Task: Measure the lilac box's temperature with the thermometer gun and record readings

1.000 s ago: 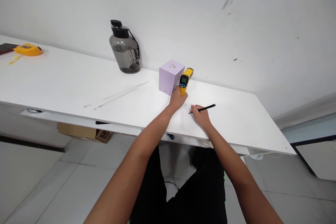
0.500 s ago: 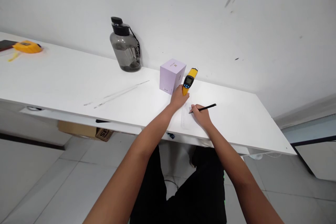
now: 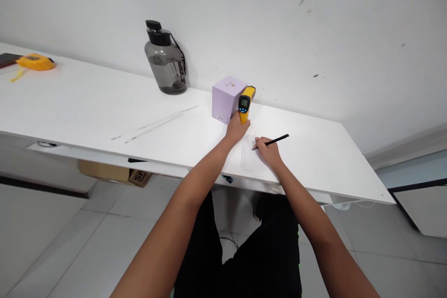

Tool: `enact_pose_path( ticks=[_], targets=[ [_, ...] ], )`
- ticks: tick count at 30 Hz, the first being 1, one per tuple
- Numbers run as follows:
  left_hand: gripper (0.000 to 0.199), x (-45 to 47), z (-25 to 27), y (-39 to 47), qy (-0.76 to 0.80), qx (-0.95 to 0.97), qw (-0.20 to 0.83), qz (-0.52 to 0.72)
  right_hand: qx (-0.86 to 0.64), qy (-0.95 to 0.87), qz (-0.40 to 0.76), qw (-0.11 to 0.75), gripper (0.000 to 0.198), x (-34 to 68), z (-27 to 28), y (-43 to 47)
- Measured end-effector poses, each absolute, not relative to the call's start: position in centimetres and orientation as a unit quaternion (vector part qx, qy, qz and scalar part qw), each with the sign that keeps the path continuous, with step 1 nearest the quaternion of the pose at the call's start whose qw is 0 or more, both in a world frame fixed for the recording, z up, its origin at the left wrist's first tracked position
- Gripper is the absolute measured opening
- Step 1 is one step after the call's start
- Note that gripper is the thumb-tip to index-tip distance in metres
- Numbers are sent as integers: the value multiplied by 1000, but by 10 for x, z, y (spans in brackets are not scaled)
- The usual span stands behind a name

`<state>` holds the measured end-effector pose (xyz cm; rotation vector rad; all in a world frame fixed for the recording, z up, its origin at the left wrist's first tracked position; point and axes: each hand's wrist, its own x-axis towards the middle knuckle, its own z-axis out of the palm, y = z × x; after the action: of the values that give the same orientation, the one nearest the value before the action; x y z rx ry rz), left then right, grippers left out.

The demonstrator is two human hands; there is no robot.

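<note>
My left hand [image 3: 238,128] is wrapped round the handle of a yellow and black infrared thermometer [image 3: 245,101]. Its small screen and blue buttons face me, and its head is beside the right face of a lilac box [image 3: 225,99]. That box stands on the white table near the wall. In my right hand [image 3: 268,151] is a slim black pen [image 3: 278,139], its tip pointing down and left over a pale sheet of paper [image 3: 247,158]. The sheet barely stands out from the tabletop; I cannot make out any writing.
A grey water bottle [image 3: 166,65], partly filled, stands against the wall. At the far left lie a yellow tape measure [image 3: 36,62] and a dark flat object [image 3: 9,59]. Dark streaks mark the table [image 3: 80,102]. Below its edge shows a cardboard box [image 3: 108,171].
My left hand has shifted the thermometer slightly left, close against the lilac box, and turned it more upright. The right hand with the pen has hardly moved.
</note>
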<state>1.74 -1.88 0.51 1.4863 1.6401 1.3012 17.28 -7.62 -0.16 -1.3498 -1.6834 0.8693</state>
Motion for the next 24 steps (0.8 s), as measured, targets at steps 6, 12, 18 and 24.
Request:
enact_pose_path(
  ticks=[6,12,18,24],
  targets=[
    [27,17,6,-24,584,603,283,464,-532,-636,342,442,49,171,-2,-78],
    [28,16,5,-24,591,589,293,468,-535,-628,356,439,58,171,-3,-79],
    [36,16,7,-22,619,572,291,453,-533,-638,350,432,59,172,-2,-80],
    [40,18,1,-22,603,605,273,444,-534,-640,347,430,59,172,-3,-80]
  ],
)
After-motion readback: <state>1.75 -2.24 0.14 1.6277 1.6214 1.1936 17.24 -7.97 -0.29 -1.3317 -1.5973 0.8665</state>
